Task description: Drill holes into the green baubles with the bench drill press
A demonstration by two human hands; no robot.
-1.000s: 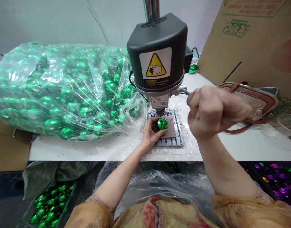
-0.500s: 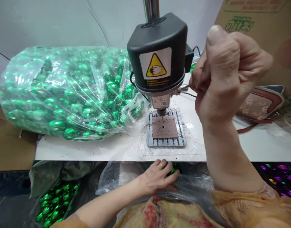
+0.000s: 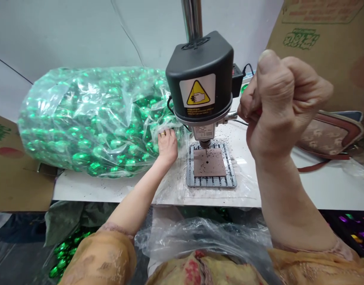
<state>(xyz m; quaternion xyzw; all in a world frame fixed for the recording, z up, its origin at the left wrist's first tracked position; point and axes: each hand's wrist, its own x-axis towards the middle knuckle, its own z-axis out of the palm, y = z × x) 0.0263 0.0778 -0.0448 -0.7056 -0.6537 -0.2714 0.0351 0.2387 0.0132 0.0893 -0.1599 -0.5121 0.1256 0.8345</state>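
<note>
Well, the left hand (image 3: 167, 147) lies open on the bag of green baubles (image 3: 80, 118) at ten o'clock; the right hand (image 3: 284, 105) fists around the drill press's feed lever (image 3: 231, 115) at two o'clock.

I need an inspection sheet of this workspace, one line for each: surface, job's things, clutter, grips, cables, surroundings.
Surface: white table, black specks scattered on it.
Job's things: bench drill above slotted metal plate with brown pad.
Clutter: handbag.
Grips: left hand on bag of green balls; right hand closed around drill lever.
Cables: black cord behind drill.
Surroundings: cardboard; loose green balls below table.
</note>
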